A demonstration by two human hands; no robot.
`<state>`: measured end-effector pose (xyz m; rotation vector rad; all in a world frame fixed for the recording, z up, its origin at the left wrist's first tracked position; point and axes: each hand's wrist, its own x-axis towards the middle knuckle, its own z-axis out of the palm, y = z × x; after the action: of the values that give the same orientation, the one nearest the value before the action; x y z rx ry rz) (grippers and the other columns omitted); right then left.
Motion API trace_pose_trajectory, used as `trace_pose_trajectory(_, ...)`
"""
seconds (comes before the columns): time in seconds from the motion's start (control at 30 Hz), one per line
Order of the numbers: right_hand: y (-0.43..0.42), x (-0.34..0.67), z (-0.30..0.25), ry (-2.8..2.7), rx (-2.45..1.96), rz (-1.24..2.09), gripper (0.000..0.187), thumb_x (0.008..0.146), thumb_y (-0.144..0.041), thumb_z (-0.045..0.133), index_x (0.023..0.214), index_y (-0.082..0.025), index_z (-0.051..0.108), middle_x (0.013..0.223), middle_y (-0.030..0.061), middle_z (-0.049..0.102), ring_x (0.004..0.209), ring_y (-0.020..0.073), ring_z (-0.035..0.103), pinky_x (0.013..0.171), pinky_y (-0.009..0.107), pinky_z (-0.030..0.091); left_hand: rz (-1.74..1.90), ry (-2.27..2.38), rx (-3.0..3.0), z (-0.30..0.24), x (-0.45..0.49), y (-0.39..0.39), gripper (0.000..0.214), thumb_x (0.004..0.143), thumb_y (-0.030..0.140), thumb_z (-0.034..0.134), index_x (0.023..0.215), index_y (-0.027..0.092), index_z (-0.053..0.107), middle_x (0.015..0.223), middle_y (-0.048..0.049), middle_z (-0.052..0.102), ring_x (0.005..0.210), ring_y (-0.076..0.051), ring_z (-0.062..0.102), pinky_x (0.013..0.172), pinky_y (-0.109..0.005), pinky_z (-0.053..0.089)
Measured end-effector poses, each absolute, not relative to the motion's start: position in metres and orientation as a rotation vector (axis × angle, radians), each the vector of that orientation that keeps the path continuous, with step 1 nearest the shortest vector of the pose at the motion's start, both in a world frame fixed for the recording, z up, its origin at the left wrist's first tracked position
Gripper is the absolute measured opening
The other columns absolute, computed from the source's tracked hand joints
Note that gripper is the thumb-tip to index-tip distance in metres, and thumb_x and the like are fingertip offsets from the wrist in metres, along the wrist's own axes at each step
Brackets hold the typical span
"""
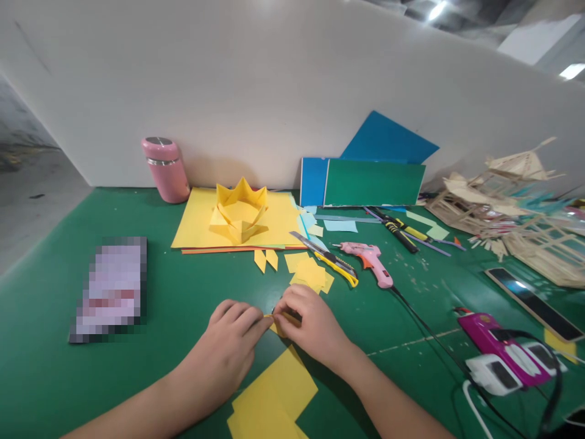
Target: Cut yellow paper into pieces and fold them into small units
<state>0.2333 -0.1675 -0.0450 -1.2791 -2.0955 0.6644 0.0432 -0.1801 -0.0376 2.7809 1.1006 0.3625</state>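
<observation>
My left hand and my right hand meet over a small yellow paper piece on the green table. The fingers of both hands are curled and pinch that piece; most of it is hidden under them. Larger yellow paper squares lie just below my hands, near the front edge. Several small yellow cut pieces lie just beyond my right hand.
A folded yellow paper crown sits on a stack of yellow sheets at the back. A pink bottle, a utility knife, a pink glue gun, blue and green card, a phone and wooden stick models lie around.
</observation>
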Motion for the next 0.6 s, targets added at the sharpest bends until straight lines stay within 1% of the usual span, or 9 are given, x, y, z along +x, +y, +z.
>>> trace_pose_trajectory(0.17, -0.166, 0.238, -0.041, -2.13, -1.219, 0.703, 0.019, 0.077, -0.004, 0.059, 0.065, -0.018, 0.055, 0.066, -0.0026, 0.049, 0.066, 0.0127, 0.049, 0.058, 0.023, 0.035, 0.396, 1.098, 2.791, -0.036, 0.043, -0.18, 0.038, 0.083, 0.003, 0.039, 0.109, 0.021, 0.059, 0.095, -0.0035, 0.063, 0.089, -0.02, 0.056, 0.085, -0.037, 0.042)
trace_pose_trajectory(0.27, -0.166, 0.24, -0.039, -2.155, -1.216, 0.715, 0.019, 0.078, -0.005, 0.058, 0.065, -0.018, 0.057, 0.064, -0.0032, 0.049, 0.061, 0.0114, 0.048, 0.054, 0.022, 0.034, 0.42, 1.105, 2.788, -0.037, 0.043, -0.18, 0.037, 0.082, 0.003, 0.039, 0.105, 0.021, 0.061, 0.09, -0.0032, 0.062, 0.085, -0.02, 0.056, 0.082, -0.037, 0.042)
trace_pose_trajectory(0.43, -0.164, 0.245, -0.036, -2.142, -1.263, 0.768, 0.016, 0.083, -0.008, 0.057, 0.072, -0.018, 0.064, 0.067, -0.0013, 0.056, 0.061, 0.011, 0.051, 0.054, 0.022, 0.037, 0.471, 1.105, 2.793, -0.044, 0.043, -0.179, 0.037, 0.08, 0.002, 0.039, 0.103, 0.021, 0.061, 0.086, -0.0027, 0.06, 0.084, -0.02, 0.054, 0.081, -0.037, 0.041)
trace_pose_trajectory(0.6, -0.165, 0.244, -0.037, -2.212, -1.269, 0.666, 0.015, 0.08, -0.006, 0.058, 0.071, -0.018, 0.061, 0.065, -0.0022, 0.053, 0.059, 0.0109, 0.049, 0.053, 0.022, 0.035, 0.483, 1.098, 2.81, -0.046, 0.042, -0.18, 0.036, 0.079, 0.002, 0.042, 0.104, 0.021, 0.059, 0.089, -0.0023, 0.06, 0.086, -0.021, 0.054, 0.083, -0.038, 0.039)
